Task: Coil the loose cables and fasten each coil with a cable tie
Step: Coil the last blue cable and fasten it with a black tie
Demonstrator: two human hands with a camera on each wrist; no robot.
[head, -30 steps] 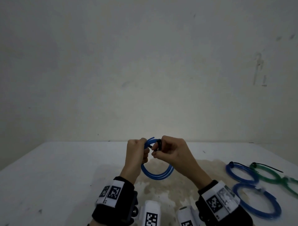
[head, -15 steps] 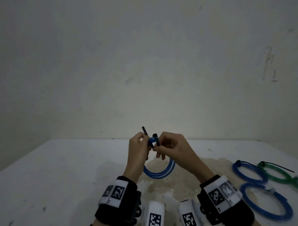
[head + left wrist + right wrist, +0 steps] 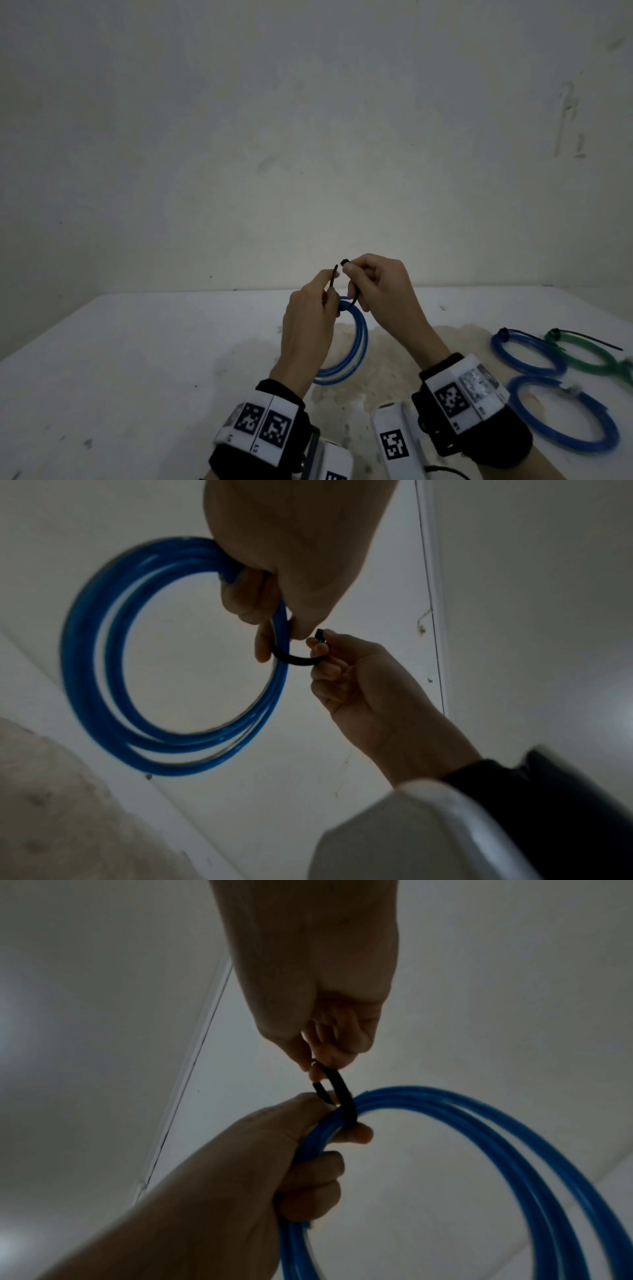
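Note:
A blue cable coil (image 3: pixel 360 342) hangs upright above the white table (image 3: pixel 137 342). My left hand (image 3: pixel 329 282) grips its top, fingers curled round the strands. A black cable tie (image 3: pixel 355 295) loops under the strands at that spot. Its thin tail sticks up between my left thumb and forefinger. My right hand (image 3: pixel 348 271) pinches the tie's head end, just right of the tail; the two ends are apart. The left wrist view shows the coil (image 3: pixel 95 669) and the tie (image 3: pixel 295 659) bent between both hands. In the right wrist view the tie (image 3: pixel 342 1093) wraps the coil (image 3: pixel 479 1123).
On the table at the right lie two tied blue coils (image 3: pixel 524 353) (image 3: pixel 561 411) and a tied green coil (image 3: pixel 582 356), their black tie tails sticking out. A brownish stained patch (image 3: pixel 394 342) spreads under my hands. A bare wall rises behind the table's far edge.
Both hands have lifted a little. The tie's two ends now stand up and apart above the coil, and the coil hangs lower and more edge-on beneath my left hand.

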